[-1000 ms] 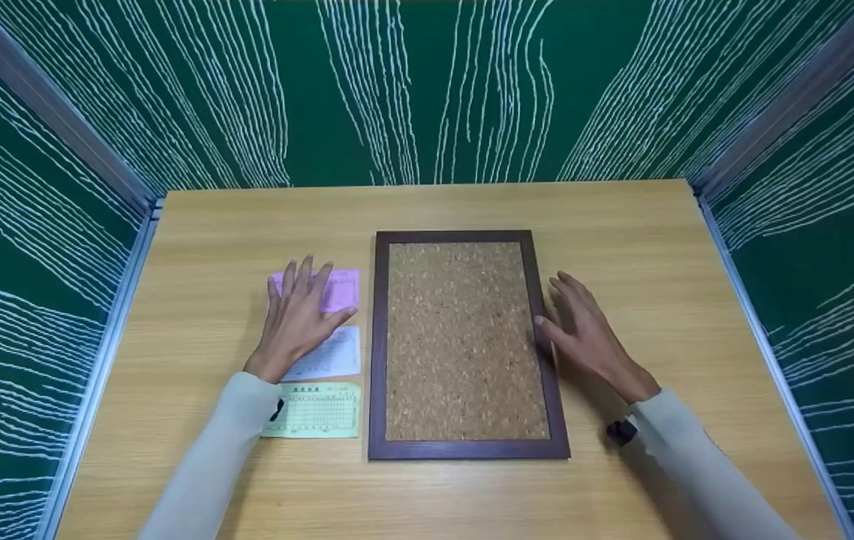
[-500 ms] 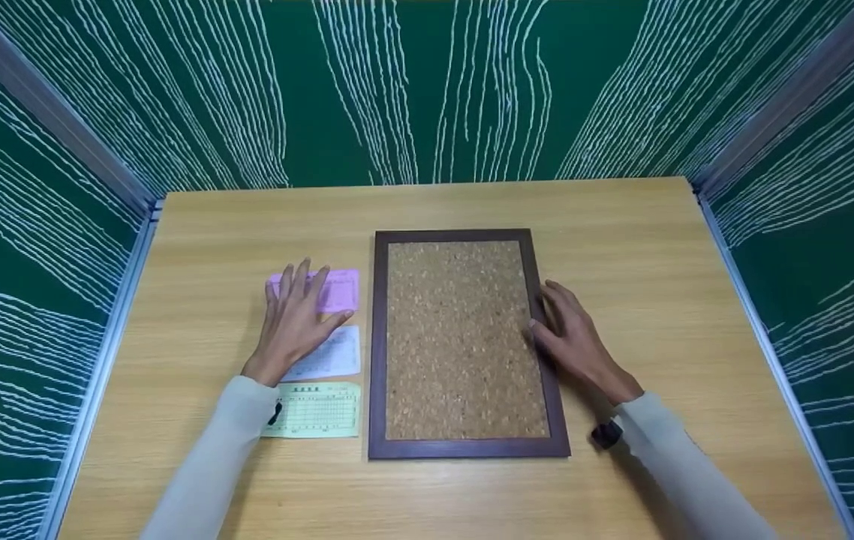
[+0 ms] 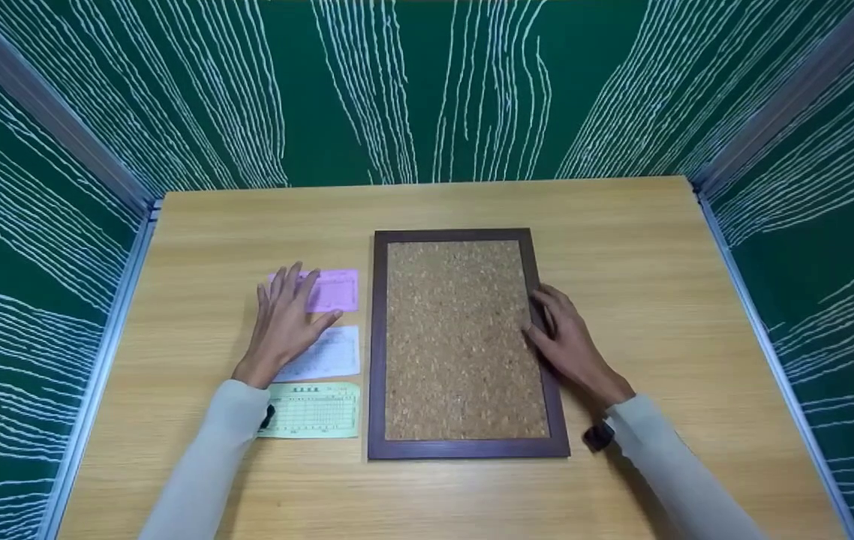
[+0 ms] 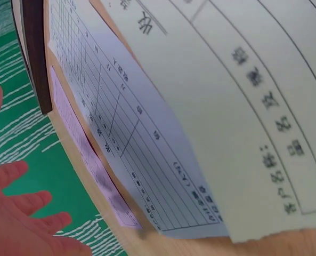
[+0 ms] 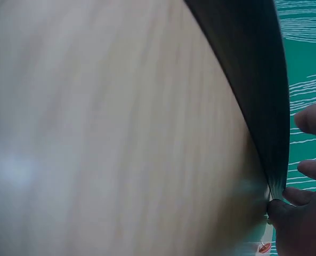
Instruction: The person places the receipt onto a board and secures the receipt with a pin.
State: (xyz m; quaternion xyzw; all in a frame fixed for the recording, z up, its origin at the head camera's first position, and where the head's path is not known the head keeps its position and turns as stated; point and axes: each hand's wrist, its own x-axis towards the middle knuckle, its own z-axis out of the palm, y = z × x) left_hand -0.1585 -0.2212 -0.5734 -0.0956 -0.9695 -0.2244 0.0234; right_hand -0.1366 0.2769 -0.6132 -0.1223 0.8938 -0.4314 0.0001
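The brown-framed cork board lies flat on the wooden table. My right hand touches its right edge, thumb and fingertips over the dark frame. In the right wrist view several fingers of the right hand stand apart beside the dark frame. My left hand hovers with spread fingers over the slips left of the board, partly covering the pink slip and the white slip. Below them lies a green printed slip, its left end behind the sleeve. Nothing shows in the left hand.
The wooden table extends around the board and slips. Green walls with white wavy lines enclose it at the back and both sides, with metal posts at the corners.
My right hand has moved left and slightly nearer, from beside the board onto its frame edge. The left hand has shifted slightly left, uncovering more of the pink slip. Board and slips have stayed put.
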